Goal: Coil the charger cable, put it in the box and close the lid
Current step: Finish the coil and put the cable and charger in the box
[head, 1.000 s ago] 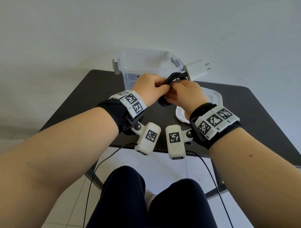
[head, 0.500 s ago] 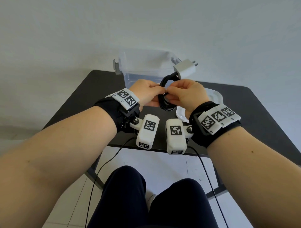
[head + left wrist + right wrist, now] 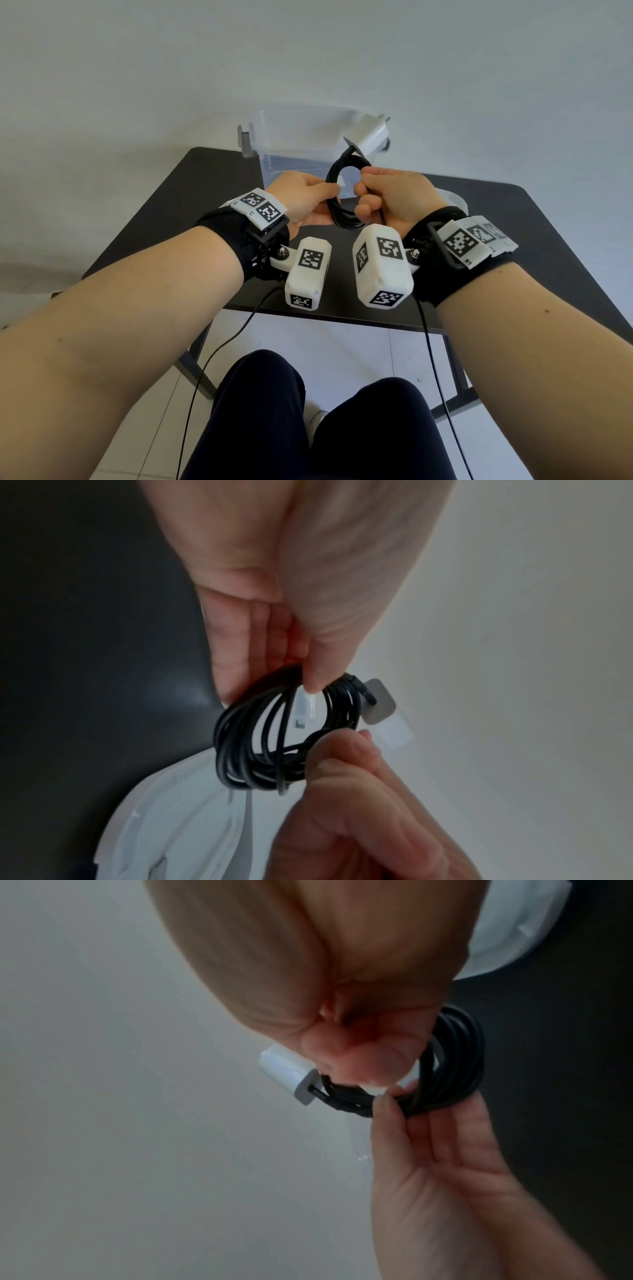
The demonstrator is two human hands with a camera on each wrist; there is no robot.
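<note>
A black charger cable (image 3: 337, 200) is wound into a coil and held upright in the air above the dark table (image 3: 513, 246). My left hand (image 3: 301, 197) pinches the coil's left side and my right hand (image 3: 390, 198) grips its right side. The white charger plug (image 3: 371, 137) sticks up from the top of the coil. In the left wrist view the coil (image 3: 267, 739) hangs between thumb and fingers. In the right wrist view the plug (image 3: 291, 1077) juts left of the coil (image 3: 452, 1069). The clear plastic box (image 3: 298, 144) stands open behind the hands. Its white lid (image 3: 452, 200) lies to the right, mostly hidden.
The box has grey latches (image 3: 245, 142) on its sides. My knees (image 3: 260, 411) are under the table's near edge (image 3: 342, 318). Thin black wires (image 3: 219, 349) hang from the wrist cameras. A plain grey wall is behind the table.
The coil has opened into a rounder loop and turned upright. The plug swung from pointing right to sticking up over the box. Both hands drew slightly apart.
</note>
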